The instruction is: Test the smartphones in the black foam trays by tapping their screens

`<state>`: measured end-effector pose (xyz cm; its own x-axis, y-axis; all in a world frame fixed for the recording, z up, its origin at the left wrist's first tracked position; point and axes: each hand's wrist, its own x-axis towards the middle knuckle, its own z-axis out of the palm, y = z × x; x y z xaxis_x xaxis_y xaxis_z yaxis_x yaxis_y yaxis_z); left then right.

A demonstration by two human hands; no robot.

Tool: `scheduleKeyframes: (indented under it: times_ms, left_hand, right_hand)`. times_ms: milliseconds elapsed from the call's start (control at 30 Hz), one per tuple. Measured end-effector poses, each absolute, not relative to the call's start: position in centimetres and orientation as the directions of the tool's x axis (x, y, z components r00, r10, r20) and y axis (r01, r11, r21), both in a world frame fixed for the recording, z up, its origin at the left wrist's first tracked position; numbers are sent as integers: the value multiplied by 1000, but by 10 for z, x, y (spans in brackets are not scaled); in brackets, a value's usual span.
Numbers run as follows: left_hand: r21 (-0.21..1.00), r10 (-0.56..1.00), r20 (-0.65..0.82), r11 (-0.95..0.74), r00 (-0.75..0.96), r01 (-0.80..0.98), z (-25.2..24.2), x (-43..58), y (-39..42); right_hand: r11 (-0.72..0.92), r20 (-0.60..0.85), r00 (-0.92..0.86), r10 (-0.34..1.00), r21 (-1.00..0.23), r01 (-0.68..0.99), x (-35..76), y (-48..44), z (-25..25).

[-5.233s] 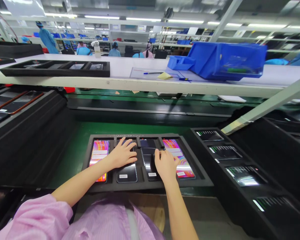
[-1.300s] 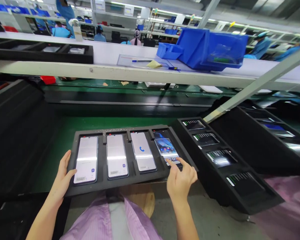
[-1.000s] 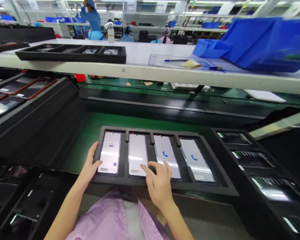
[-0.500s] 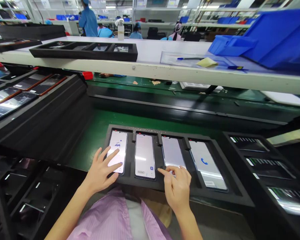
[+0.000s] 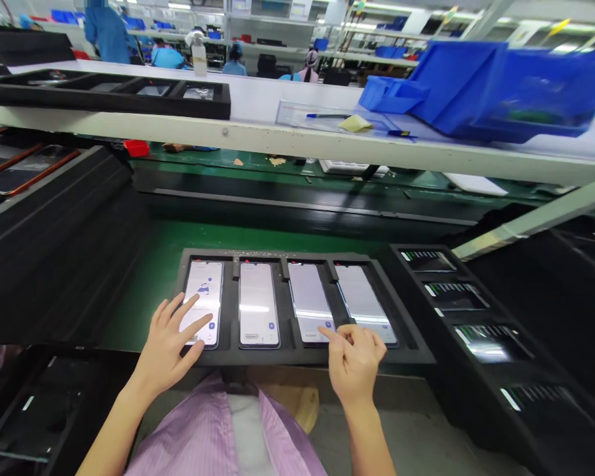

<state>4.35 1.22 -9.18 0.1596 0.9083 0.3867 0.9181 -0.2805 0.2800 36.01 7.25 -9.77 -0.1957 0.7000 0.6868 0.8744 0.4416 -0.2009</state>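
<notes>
A black foam tray [image 5: 288, 356] holds several phones side by side, face up with lit screens. My left hand [image 5: 166, 347] spreads its fingers over the leftmost phone [image 5: 209, 274], which shows a blue picture; whether the fingertips touch the glass I cannot tell. The second phone [image 5: 258, 284] has a pale screen with a small blue icon low down. My right hand [image 5: 354, 360] points its index finger at the lower part of the third phone [image 5: 309, 287], its other fingers curled and nothing held. Part of that hand covers the bottom of the rightmost phone [image 5: 361, 287].
Another black tray with dark-screened phones [image 5: 469, 295] stands at right, beside a slanted metal bar [image 5: 530, 225]. Stacked black trays [image 5: 54, 238] rise at left. Across the front, a white shelf [image 5: 258, 135] carries a black tray [image 5: 114, 99] and blue bins [image 5: 456, 92]. People sit and stand beyond.
My view has swung right. My right index finger has moved from the third phone's lower left onto its lower screen. The blue handset symbol on the rightmost phone has disappeared. My left hand stays over the leftmost phone.
</notes>
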Motion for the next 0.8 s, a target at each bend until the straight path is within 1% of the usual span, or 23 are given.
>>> scheduleKeyframes:
  times_ms: [33,100,200,267,300,367,467,533,633,700,733,767,800]
  left_hand:
    - [263,903,396,-288,169,921,-92,43,13]
    - [233,891,413,-304,189,924,-92,43,14]
    - [194,875,434,-321,212,927,-91,42,15]
    - [176,868,444,-329,224,928,-91,42,15]
    - [171,865,447,-333,228,927,-91,42,16]
    - [170,861,454,-336,229,926,-91,41,16]
    - [192,859,464,-335,216,922,-92,41,17]
    - [224,862,464,-335,202,915,-93,41,17]
    - [301,874,461,-317,153,899,-95,40,16]
    - [405,897,439,-238,40,883,-97,41,15]
    - [485,911,408,-167,-53,859,-98,41,16]
    - [593,919,355,-80,-171,801,-98,42,17]
    - [707,916,278,8,-289,707,-99,43,18]
  right_hand:
    - [387,684,-155,713,-201,900,366,72,-99]
    - [315,654,-131,745,-171,934,374,71,-102]
    - [268,594,-140,792,-132,954,380,70,-104]
    - [231,612,-99,785,-141,963,384,69,-105]
    - [193,634,-54,771,-153,969,387,69,-105]
    - [67,663,71,746,-181,981,397,71,-106]
    - [-162,629,255,734,-202,966,415,78,-108]
    - [-229,596,300,745,-194,954,425,82,-109]
    - [-241,590,312,745,-198,950,430,84,-110]
    - [-233,615,322,720,-222,947,424,82,-111]
    - [-208,628,310,713,-233,950,417,81,-110]
    - [-158,637,277,720,-238,958,408,79,-110]
    - [-81,637,218,739,-237,968,397,76,-109]
